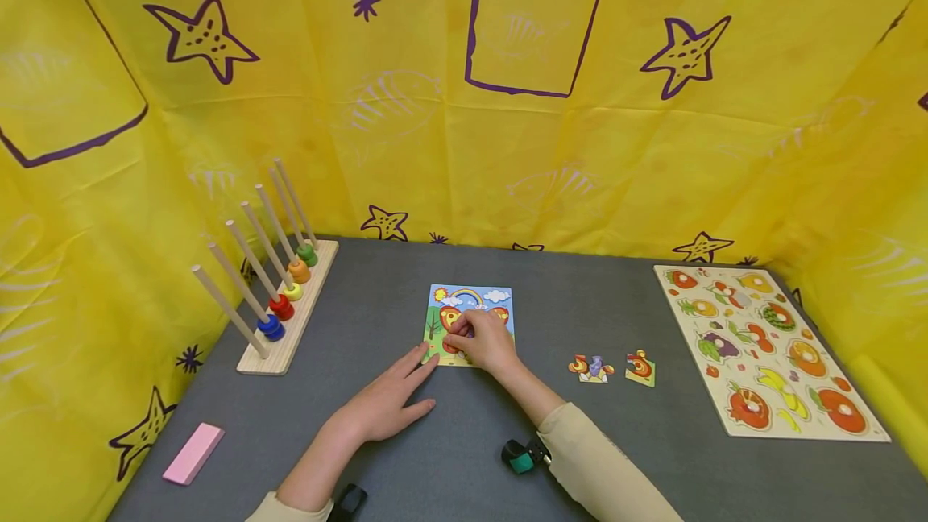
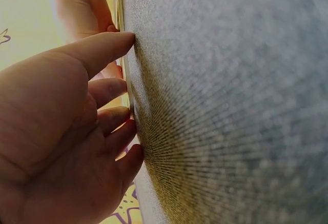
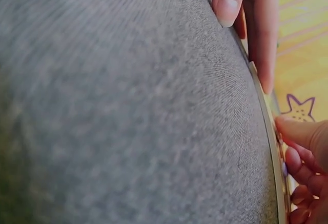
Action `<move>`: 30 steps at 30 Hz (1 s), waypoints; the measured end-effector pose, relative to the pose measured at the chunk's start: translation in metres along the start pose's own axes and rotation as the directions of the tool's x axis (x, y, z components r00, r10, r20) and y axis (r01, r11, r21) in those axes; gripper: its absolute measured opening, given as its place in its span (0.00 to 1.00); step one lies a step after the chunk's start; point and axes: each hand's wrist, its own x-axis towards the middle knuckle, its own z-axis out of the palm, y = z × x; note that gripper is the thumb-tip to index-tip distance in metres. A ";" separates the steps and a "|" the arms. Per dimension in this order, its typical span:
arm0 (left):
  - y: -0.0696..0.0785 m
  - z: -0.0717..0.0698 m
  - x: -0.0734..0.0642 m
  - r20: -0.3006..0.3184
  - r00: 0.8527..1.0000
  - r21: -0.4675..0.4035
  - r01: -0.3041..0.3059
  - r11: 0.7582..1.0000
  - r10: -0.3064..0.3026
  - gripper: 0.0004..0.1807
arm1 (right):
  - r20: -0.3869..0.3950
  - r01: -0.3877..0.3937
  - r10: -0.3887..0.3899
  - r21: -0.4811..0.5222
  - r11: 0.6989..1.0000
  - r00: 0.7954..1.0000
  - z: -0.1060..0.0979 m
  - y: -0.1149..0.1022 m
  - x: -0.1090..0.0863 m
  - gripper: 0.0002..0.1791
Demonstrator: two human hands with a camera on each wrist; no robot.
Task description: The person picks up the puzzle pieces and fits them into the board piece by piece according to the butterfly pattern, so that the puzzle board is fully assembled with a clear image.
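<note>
A small square picture puzzle board [image 1: 435, 296], with a rainbow, a sun and a red butterfly, lies flat on the grey table. My left hand [image 1: 387, 397] rests palm down, its extended fingertips at the board's lower left corner; the left wrist view shows those fingers [image 2: 110, 90] along the board's edge. Over the middle of the board, my right hand [image 1: 484, 341] has thumb and fingers curled together on a puzzle piece, mostly hidden beneath them. In the right wrist view, the right thumb [image 3: 297, 131] touches the board's face. Two loose butterfly puzzle pieces [image 1: 590, 369] [image 1: 641, 369] lie to the right.
A wooden peg stand [image 1: 290, 353] with coloured rings stands at the left, and a pink block [image 1: 193, 453] lies nearer the front. On the right is a large fruit puzzle board [image 1: 739, 369]. Yellow printed cloth [image 1: 449, 159] encloses the table's back and sides.
</note>
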 end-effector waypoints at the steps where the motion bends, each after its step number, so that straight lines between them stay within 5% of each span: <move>1: 0.000 0.000 0.000 -0.003 1.000 0.003 -0.003 1.000 0.003 0.34 | 0.000 -0.001 0.001 -0.001 1.000 1.000 0.000 -0.001 0.000 0.09; 17: 0.002 -0.003 0.001 0.013 1.000 -0.015 0.028 1.000 -0.027 0.34 | 0.016 -0.040 0.041 -0.056 0.998 0.999 0.000 -0.005 0.003 0.10; 25: 0.002 -0.002 0.002 -0.011 1.000 0.059 0.018 0.998 -0.018 0.33 | 0.001 0.041 -0.041 -0.069 0.997 0.999 0.001 -0.004 0.001 0.06; 30: 0.000 -0.001 0.007 -0.048 0.998 0.119 -0.034 0.992 0.040 0.30 | 0.018 0.076 -0.076 -0.024 0.997 0.997 -0.001 -0.001 0.002 0.04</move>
